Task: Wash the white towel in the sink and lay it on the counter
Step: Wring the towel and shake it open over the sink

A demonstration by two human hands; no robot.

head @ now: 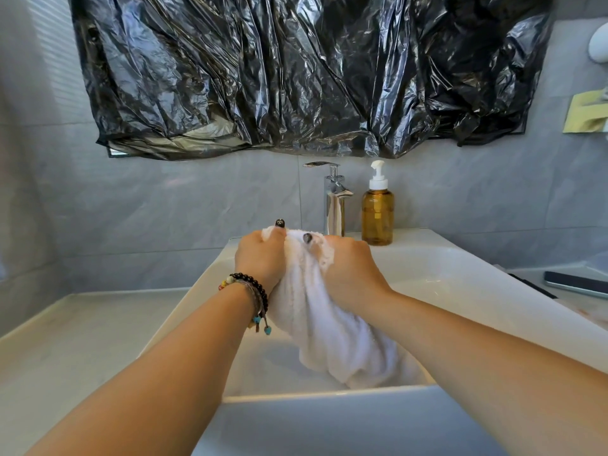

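The white towel point(332, 337) is bunched between both hands above the white sink point(460, 278). My left hand point(260, 258), with beaded bracelets on the wrist, grips the towel's upper left part. Right beside it, my right hand point(352, 271) grips the upper right part, and the two hands nearly touch. The lower end of the towel hangs down into the basin. Behind the hands stands the chrome tap point(334, 199); no water stream is visible.
An amber soap pump bottle point(377, 215) stands on the sink's back rim, right of the tap. A pale counter point(75, 330) lies left of the sink. A dark phone point(575, 283) lies on the counter at the right. Black plastic sheeting point(296, 70) covers the wall above.
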